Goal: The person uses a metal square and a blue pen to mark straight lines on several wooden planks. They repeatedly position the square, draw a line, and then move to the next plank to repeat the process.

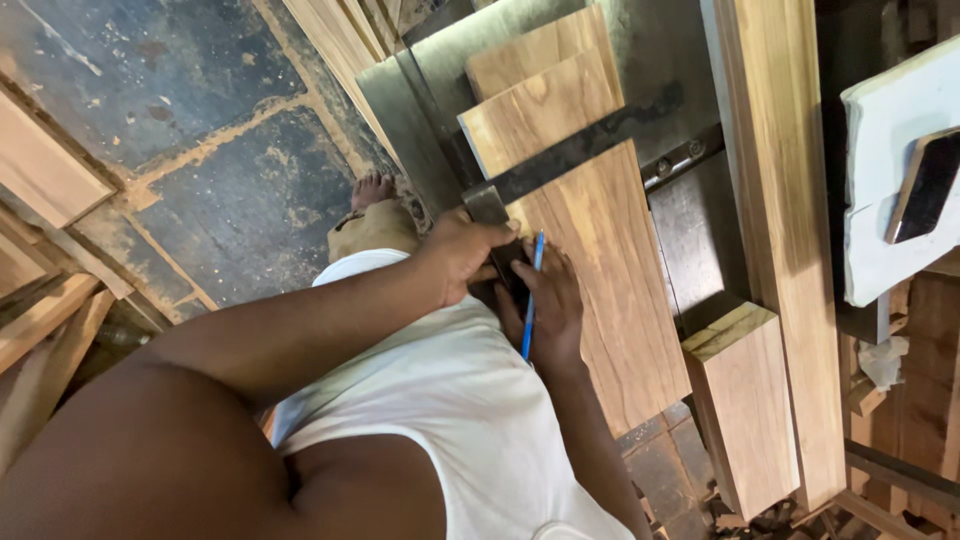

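Observation:
A light brown wooden board (610, 260) lies on a dark metal bench top (690, 230). Across the board rests a dark metal try square (590, 140). My left hand (462, 255) is shut on the square's thick stock at the board's near edge. Just beside it, my right hand (555, 305) rests on the board and holds a blue pencil (532, 290), whose tip sits close to the square's blade. A second board (535, 50) shows beneath the first, farther along.
A short thick wood block (745, 400) and a long plank (785, 200) lie to the right of the board. A phone (925, 185) rests on a white slab (885, 250) at far right. Wood offcuts (40, 170) lie on the stone floor (200, 120). My bare foot (372, 188) stands by the bench.

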